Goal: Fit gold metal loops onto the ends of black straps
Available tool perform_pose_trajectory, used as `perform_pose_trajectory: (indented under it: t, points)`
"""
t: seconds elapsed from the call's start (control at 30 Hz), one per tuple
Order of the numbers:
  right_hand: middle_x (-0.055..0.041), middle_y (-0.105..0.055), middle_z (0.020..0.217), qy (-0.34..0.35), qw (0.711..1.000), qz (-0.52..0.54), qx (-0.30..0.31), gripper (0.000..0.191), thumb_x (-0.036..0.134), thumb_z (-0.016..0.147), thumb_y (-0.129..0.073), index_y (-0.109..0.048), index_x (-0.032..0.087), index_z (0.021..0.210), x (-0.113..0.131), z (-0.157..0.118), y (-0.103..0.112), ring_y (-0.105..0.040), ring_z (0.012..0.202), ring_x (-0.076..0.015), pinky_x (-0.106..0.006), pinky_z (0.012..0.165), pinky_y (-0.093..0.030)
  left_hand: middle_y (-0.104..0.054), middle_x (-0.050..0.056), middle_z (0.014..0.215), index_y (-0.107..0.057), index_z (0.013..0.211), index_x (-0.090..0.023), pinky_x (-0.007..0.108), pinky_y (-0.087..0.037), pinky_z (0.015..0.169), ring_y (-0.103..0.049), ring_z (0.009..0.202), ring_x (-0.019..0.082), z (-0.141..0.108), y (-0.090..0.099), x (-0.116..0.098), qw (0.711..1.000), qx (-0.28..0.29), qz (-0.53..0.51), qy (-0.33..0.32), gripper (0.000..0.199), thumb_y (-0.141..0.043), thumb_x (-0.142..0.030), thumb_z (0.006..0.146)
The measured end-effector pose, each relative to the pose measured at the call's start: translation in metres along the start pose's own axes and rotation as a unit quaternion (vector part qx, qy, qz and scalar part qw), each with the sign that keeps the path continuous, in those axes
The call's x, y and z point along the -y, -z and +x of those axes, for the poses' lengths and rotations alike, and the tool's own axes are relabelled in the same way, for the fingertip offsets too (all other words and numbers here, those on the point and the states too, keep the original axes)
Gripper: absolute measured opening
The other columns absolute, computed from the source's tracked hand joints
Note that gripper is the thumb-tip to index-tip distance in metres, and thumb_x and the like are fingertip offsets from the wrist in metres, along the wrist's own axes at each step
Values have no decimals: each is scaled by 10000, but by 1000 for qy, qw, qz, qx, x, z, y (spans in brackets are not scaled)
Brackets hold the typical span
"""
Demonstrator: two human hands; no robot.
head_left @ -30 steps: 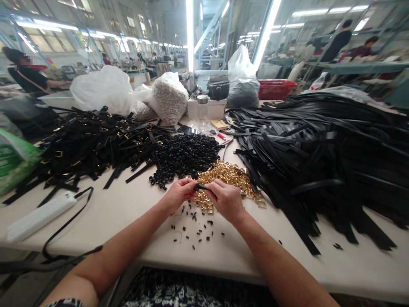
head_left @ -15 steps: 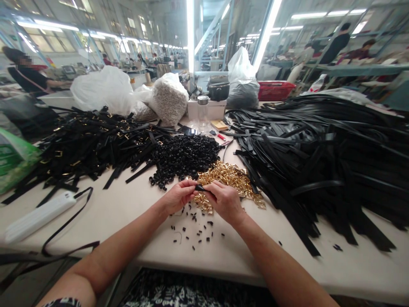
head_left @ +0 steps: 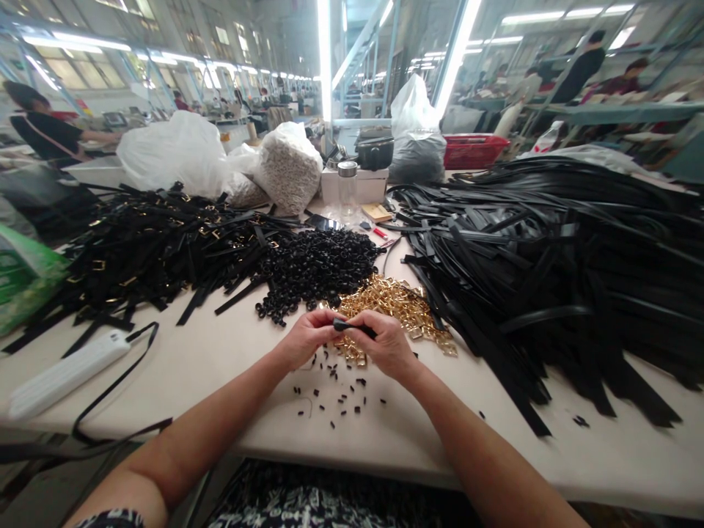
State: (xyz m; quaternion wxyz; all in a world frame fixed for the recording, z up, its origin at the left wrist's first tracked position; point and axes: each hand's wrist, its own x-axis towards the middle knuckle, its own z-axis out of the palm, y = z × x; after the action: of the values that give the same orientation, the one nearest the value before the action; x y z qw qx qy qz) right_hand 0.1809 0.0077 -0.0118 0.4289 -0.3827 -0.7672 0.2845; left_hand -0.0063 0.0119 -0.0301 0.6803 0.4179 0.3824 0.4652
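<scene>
Left hand [head_left: 309, 339] and right hand [head_left: 385, 345] should keep each grip closed, pinching black strap [head_left: 347, 325] gently, evenly.

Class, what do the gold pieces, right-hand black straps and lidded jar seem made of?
Gold pieces: probably polished metal, from their bright glints. Black straps: smooth leather or imitation, judging by soft sheen and limp curves. Jar: clear glass or plastic, see-through; shiny lid, likely metal.

The strap piece [head_left: 342, 325] is black and narrow. It lies almost level, held between left hand [head_left: 309, 338] and right hand [head_left: 389, 347], partly hidden
</scene>
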Motion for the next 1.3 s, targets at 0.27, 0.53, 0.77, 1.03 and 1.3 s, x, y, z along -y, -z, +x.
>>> perform_pose_trajectory:
  t: [0.27,0.53,0.77,1.03,1.3]
  points:
    - [19,-669,704,-24,999,-11,18,81,267,854,-659,-702,209,819,-3,1,0,-565,608,-108,-218,579,-408,-715,34,780,-733,994,-153,259,-533,643,-636,643,127,-7,-2,-12,988,14,147,-48,351,-758,-369,718]
    - [-17,-647,772,52,989,-123,-57,145,275,919,-567,-668,188,861,-2,1,9,-580,683,-120,-223,627,-404,-695,53,726,-700,899,-112,232,-507,564,-639,593,126,-3,3,-7,999,-4,23,30,301,-741,-348,715]
    - [11,-575,660,118,954,-273,-44,290,316,974,-486,-675,200,786,-2,-1,6,-511,586,-94,-233,566,-314,-672,37,685,-678,903,-106,213,-484,541,-611,544,102,-6,-1,-5,998,-3,-2,65,299,-756,-316,705]
    - [17,-550,645,138,939,-314,-9,314,292,976,-476,-662,198,741,-3,0,7,-459,557,-86,-247,527,-255,-690,33,685,-639,911,-129,190,-498,535,-644,559,108,-1,6,-6,996,-11,-2,89,314,-789,-277,678]
    - [14,-561,653,130,945,-300,11,303,295,978,-475,-657,194,758,-4,0,8,-483,572,-92,-251,543,-262,-696,52,700,-647,887,-127,188,-477,503,-646,560,113,0,11,-9,993,9,28,111,304,-758,-339,700]
